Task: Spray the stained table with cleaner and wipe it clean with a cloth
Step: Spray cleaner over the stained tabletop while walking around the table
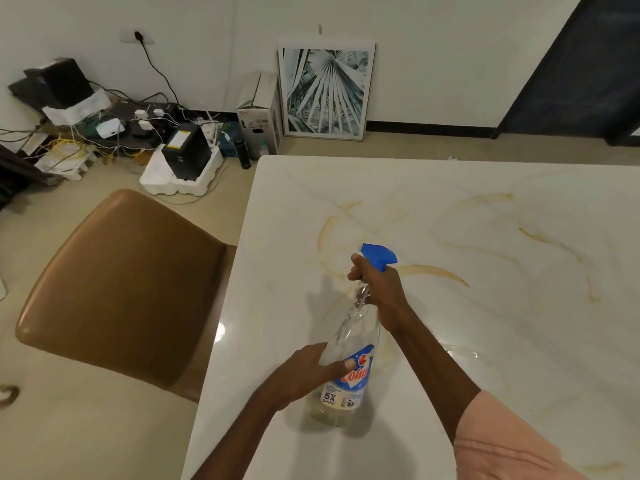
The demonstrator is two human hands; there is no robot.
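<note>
Gripping the spray bottle (349,348) at its neck, the right hand (379,285) has fingers clenched under the blue trigger; the left hand (304,372) clasps the label. It stands near the counter (485,341) edge at six o'clock, stains toward twelve. Nearly empty, probably light, slick plastic.

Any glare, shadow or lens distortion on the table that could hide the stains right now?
Head view: a bright glare spot sits on the table edge by the chair; another sheen lies right of the right hand's forearm; the spray bottle, held by the left hand too, casts soft shadows; wide-angle bending curves the table edges; brown stains stay readable.
</note>
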